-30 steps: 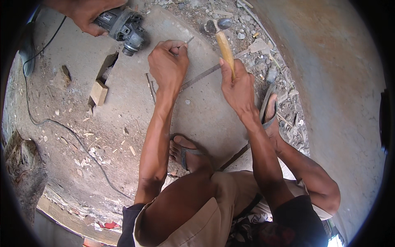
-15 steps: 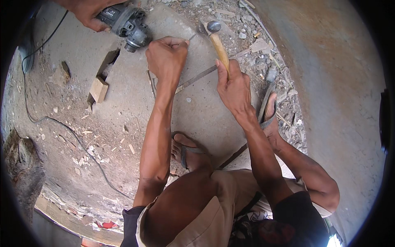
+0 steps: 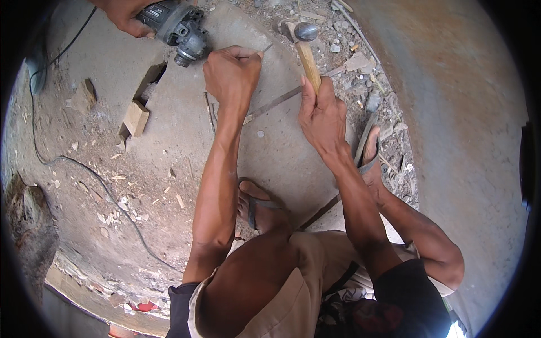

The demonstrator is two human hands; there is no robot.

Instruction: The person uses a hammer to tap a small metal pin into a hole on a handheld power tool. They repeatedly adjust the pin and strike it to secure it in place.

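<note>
My left hand (image 3: 231, 76) pinches a thin metal nail or rod (image 3: 267, 48) low over the concrete slab (image 3: 282, 155). My right hand (image 3: 321, 115) grips the wooden handle of a hammer (image 3: 309, 62), its dark metal head (image 3: 304, 31) raised to the right of that rod. A narrow saw-like blade (image 3: 270, 104) lies on the slab beneath, running between my hands. Left of my left hand, another person's hand (image 3: 129, 19) holds a grey angle grinder (image 3: 180, 35) with no disc visible on it.
A black cord (image 3: 98, 177) snakes along the left. A wood block (image 3: 135, 117) sits by a long gap in the slab. Rubble (image 3: 344, 39) lies along the right, beside a stained curved surface (image 3: 456, 141). My sandalled feet (image 3: 262, 208) are below my hands; a weathered stump (image 3: 31, 225) stands lower left.
The hammer dipped slightly and rose again, shifting a little left overall. My left hand moved slightly up and right with the rod. The other hand and the grinder moved slightly up and right.
</note>
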